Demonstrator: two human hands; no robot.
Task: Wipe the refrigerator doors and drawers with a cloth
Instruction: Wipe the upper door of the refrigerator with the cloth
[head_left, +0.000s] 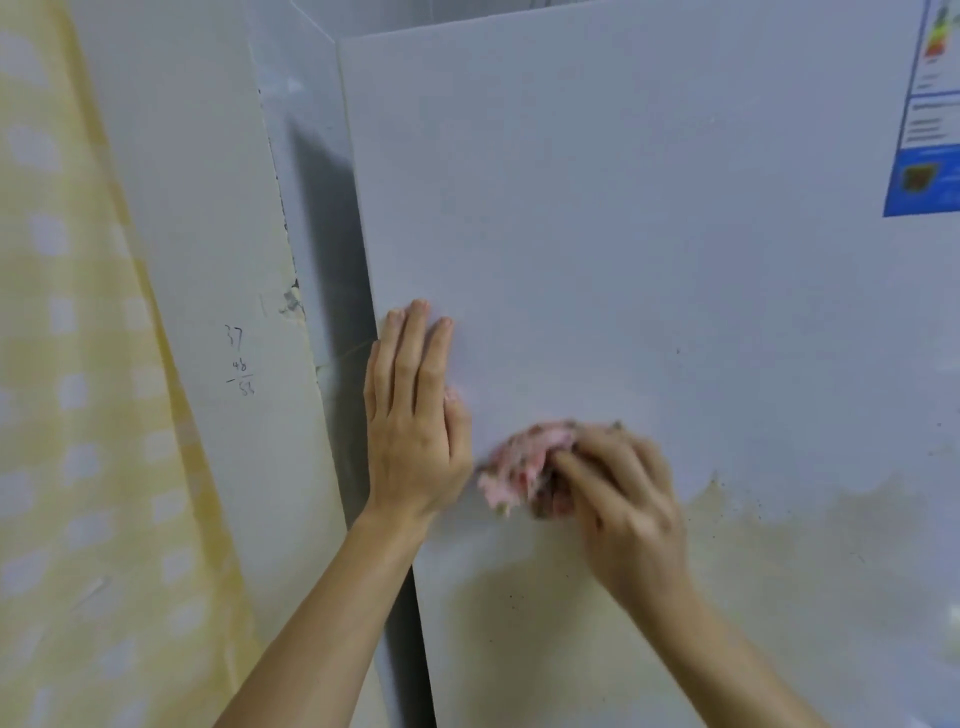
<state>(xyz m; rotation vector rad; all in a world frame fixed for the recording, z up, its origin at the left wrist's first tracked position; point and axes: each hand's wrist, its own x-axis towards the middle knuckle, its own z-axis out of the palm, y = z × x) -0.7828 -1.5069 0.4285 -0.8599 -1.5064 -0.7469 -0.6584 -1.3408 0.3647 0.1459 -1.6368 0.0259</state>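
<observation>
Our left hand (415, 421) lies flat with straight fingers on the white refrigerator door (649, 234) near its left edge. Just beside it, our right hand (623, 504) grips a bunched pink cloth (524, 467) against the door, above a brownish stain (805, 525).

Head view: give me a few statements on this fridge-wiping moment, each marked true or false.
1. The right hand holds a pink cloth against the refrigerator door. True.
2. The left hand grips a door handle. False: it lies flat on the door near its left edge, fingers straight; no handle shows.
3. A brownish stain spreads over the door to the right of the cloth. True.
4. The label with the blue band sits at the door's lower left. False: it is at the upper right, cut off by the picture's edge.
5. A yellow patterned curtain hangs at the left. True.
</observation>
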